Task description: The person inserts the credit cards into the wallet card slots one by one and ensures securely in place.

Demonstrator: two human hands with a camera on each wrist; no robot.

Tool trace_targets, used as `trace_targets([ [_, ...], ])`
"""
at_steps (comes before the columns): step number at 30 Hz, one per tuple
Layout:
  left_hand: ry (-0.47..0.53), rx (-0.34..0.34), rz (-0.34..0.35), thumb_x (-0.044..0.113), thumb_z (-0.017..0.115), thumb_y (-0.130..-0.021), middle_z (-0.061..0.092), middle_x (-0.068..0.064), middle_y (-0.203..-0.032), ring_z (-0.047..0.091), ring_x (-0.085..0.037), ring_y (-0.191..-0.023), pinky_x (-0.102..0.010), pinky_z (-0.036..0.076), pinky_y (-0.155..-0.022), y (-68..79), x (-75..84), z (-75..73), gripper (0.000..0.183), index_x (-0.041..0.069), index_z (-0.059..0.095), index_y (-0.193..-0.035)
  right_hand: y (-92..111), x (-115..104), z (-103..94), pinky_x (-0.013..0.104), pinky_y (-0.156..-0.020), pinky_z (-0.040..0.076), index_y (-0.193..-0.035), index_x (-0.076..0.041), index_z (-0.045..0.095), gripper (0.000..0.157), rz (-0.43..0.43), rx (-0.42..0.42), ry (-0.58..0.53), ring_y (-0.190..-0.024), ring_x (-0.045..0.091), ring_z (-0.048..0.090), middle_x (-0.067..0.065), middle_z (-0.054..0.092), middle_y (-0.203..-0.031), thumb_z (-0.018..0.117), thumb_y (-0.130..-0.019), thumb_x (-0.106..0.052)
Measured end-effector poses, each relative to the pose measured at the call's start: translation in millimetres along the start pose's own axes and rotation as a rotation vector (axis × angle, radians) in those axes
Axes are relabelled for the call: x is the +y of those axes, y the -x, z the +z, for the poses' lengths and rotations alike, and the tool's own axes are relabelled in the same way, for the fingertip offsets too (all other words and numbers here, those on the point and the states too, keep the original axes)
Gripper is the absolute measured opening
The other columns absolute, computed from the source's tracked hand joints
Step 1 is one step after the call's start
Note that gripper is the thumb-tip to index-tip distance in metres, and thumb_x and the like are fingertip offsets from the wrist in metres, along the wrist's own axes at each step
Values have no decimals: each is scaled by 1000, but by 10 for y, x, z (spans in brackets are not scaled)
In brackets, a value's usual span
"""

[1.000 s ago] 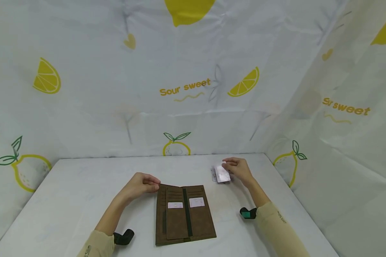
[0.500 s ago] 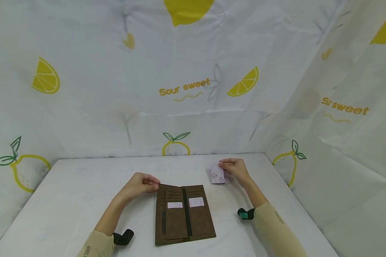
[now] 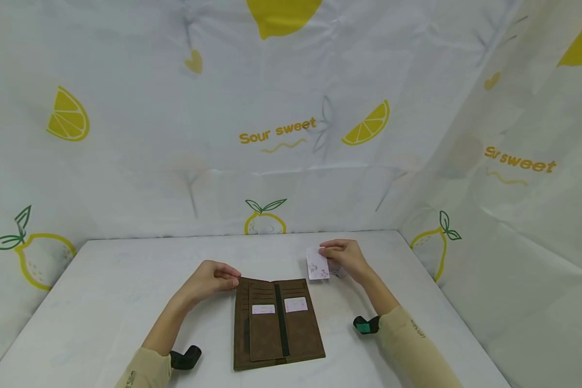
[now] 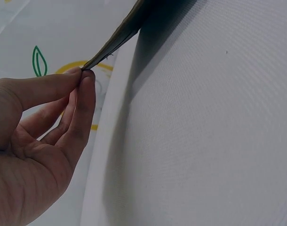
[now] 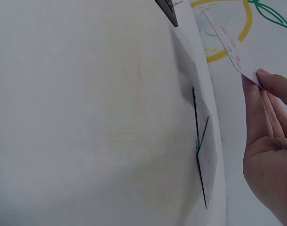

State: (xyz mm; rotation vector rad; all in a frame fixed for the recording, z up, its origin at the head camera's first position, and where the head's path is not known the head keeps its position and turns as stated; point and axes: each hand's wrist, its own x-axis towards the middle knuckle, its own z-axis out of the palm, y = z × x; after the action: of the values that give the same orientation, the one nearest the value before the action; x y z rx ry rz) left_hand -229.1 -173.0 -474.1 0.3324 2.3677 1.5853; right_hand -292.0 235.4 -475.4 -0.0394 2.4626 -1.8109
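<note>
An unfolded brown wallet (image 3: 303,334) lies on the table, a white card (image 3: 263,309) showing from a slot in its left panel and another card (image 3: 296,304) in its right one. With thumb and fingertips my left hand (image 3: 212,281) pinches the wallet's upper left corner, which is raised off the table in the left wrist view. My right hand (image 3: 350,258) pinches a white card with a purplish print (image 3: 317,264) by its edge, above the table to the right of the wallet. Beneath and behind it, other cards (image 5: 207,172) lie on the table, overlapping.
The white-covered table (image 3: 140,291) ends at a lemon-print curtain (image 3: 174,161) at the back and right. Black straps with mounts (image 3: 186,358) are on both wrists.
My right hand has lifted the card away from the other cards and moved it left toward the wallet. My left hand keeps its place at the wallet's corner.
</note>
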Motion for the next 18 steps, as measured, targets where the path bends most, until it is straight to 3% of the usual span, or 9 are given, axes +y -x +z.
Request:
trace_targets([
  [6,-7,10,-8,8,78,-98,79,-8,-98,72,-13,-89,-24,61,-80,0,0,7,20,-3,78,-114,34,-47,74,17,-75,62,-128,3,76,32,-14,-56,-18,-88,4,73,7,84,-113,78,-101,-14],
  [13,-9,9,10,8,79,-97,79,-8,-97,72,-12,-88,-21,60,-78,-4,-1,-2,21,-4,78,-113,64,-71,125,15,-79,61,-129,0,77,29,-43,-115,-11,-95,4,69,12,79,-129,75,-103,-13],
  [18,-6,8,12,9,79,-96,79,-8,-97,71,-12,-88,-20,59,-78,-3,-4,-2,21,-4,78,-113,74,-77,145,16,-78,61,-128,0,77,29,-41,-133,-21,-94,5,67,9,79,-127,75,-103,-13],
])
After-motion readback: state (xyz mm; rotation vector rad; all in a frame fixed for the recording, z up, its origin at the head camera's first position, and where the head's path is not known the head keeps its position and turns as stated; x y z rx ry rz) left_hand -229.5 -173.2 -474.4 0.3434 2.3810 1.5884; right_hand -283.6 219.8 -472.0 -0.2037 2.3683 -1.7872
